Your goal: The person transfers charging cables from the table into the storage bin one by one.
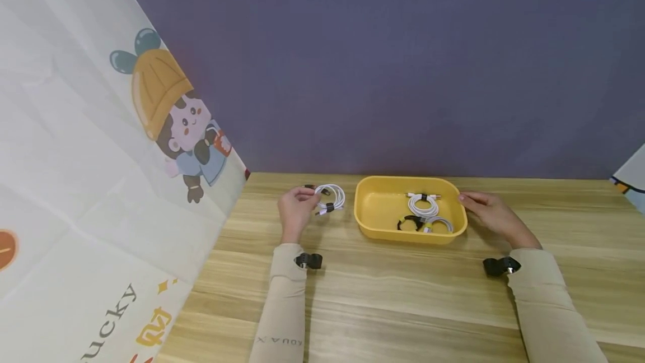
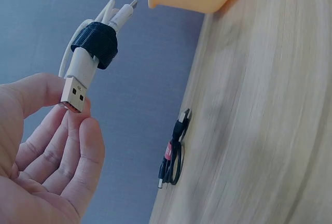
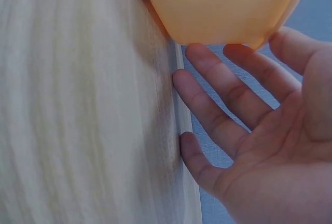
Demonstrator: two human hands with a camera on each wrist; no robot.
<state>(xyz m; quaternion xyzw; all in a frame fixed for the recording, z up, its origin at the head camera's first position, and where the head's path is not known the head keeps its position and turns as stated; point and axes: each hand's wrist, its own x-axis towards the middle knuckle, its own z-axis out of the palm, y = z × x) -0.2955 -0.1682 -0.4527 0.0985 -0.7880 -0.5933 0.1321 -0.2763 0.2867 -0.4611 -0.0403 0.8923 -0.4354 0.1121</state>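
Observation:
My left hand (image 1: pixel 296 212) pinches a coiled white USB cable (image 1: pixel 339 197) between thumb and fingers, raised above the table. A black strap (image 2: pixel 96 43) wraps the coil, and its USB plug (image 2: pixel 74 94) points toward the left wrist camera. Right of it stands a yellow bin (image 1: pixel 370 232). At the bin's right end, my right hand (image 1: pixel 491 215) holds the rim with thumb and index finger; the other fingers spread loosely. Inside the bin lie a white coiled cable (image 1: pixel 423 213), a black coiled cable (image 1: pixel 401 220) and a grey-white cable with a yellow tie (image 1: pixel 443 220).
A black cable with a red tie (image 2: pixel 174 149) lies on the table behind my left hand. The wooden table (image 1: pixel 403 296) ends at a dark blue-grey backdrop (image 1: pixel 383 71). A printed white sheet (image 1: pixel 75 156) hangs at the left.

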